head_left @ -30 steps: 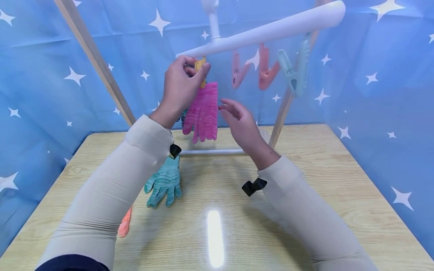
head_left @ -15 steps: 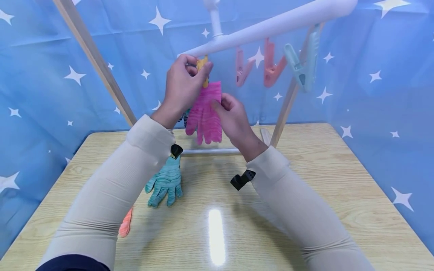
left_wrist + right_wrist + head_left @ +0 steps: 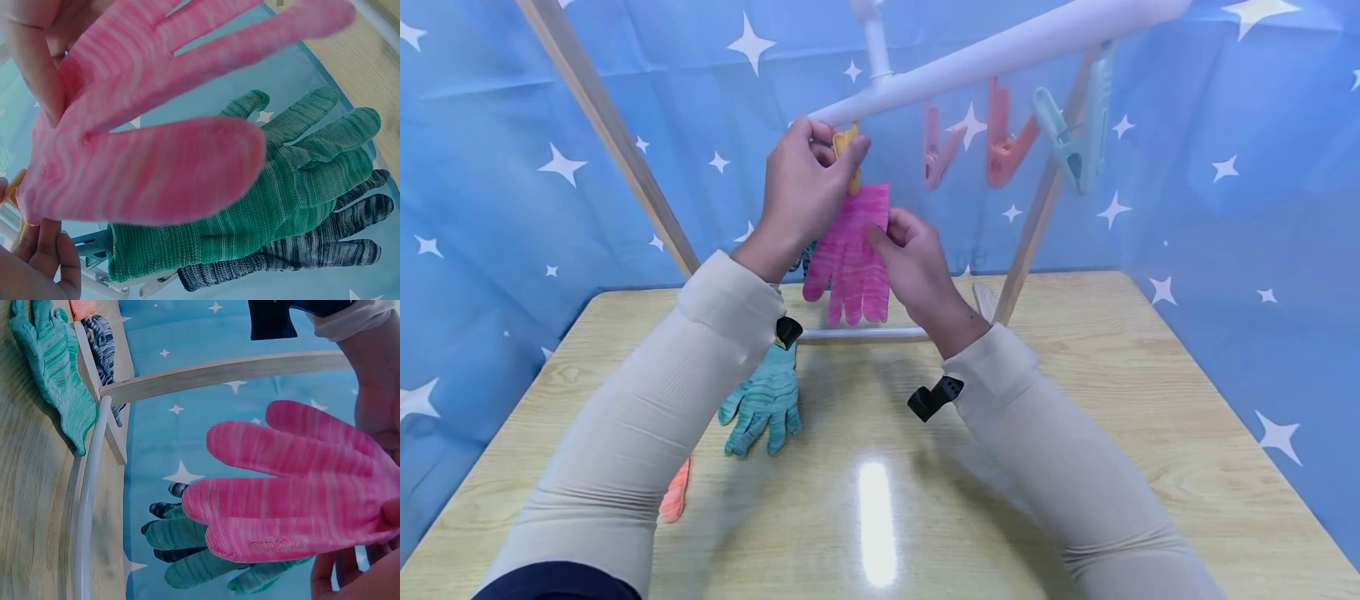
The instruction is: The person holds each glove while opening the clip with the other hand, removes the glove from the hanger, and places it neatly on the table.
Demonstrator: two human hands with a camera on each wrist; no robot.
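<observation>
A pink striped glove (image 3: 852,254) hangs fingers down from a yellow clothespin (image 3: 847,150) on the white hanger bar (image 3: 1000,54). My left hand (image 3: 805,187) pinches that clothespin at the top. My right hand (image 3: 910,262) pinches the glove's right edge near the cuff. In the left wrist view the pink glove (image 3: 150,144) fills the frame, with a green glove (image 3: 281,187) and a black-grey glove (image 3: 312,250) hanging behind it. The right wrist view shows the pink glove (image 3: 300,487) and the same dark gloves (image 3: 187,550) behind.
Pink (image 3: 934,154), orange (image 3: 1000,142) and green (image 3: 1071,125) clothespins hang free on the bar. A teal glove (image 3: 763,400) and an orange glove (image 3: 673,496) lie on the wooden table (image 3: 1112,400). A wooden frame with a white crossbar (image 3: 865,335) stands at the back, before a blue star cloth.
My right hand rose from beside the pink glove and took hold of its right edge. My left hand stayed on the yellow clothespin.
</observation>
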